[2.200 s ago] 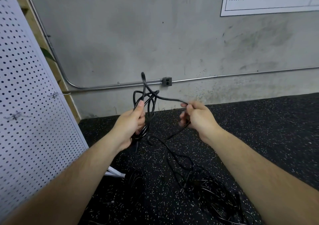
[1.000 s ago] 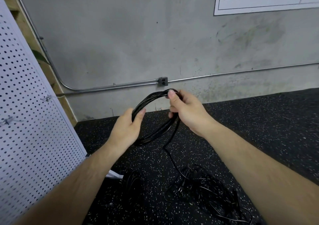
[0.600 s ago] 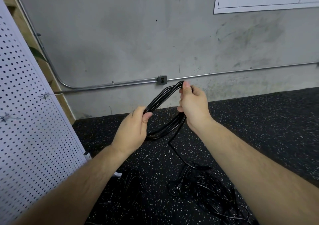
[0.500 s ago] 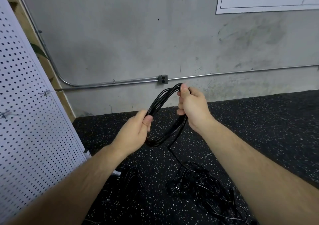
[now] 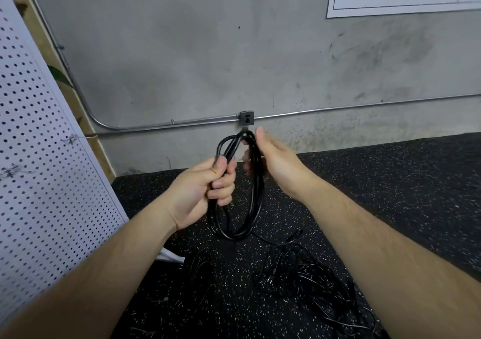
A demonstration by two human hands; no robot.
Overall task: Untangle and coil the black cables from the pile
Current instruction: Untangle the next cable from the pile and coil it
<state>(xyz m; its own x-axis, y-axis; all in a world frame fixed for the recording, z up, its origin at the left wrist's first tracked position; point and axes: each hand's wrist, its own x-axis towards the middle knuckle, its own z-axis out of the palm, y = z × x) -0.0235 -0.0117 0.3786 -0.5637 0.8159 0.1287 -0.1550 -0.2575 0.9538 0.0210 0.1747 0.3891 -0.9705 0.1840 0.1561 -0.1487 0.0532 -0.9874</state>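
The coil of black cable (image 5: 251, 208) hangs upright in the air in front of the person, a long narrow set of loops, probably lifted so the turns drop under their own weight and lie together. The left hand (image 5: 205, 185) grips its left side near the top, fingers (image 5: 222, 183) curled tight round the bundled strands, forearm reaching forward and up. The right hand (image 5: 277, 161) stands at the right side of the loops, palm turned inward and fingers mostly straight, not clenched. Whether it presses the strands is hard to tell, but it looks placed to guide them. A loose end (image 5: 294, 236) trails toward the tangled pile (image 5: 307, 278) on the speckled floor (image 5: 390, 195) below.
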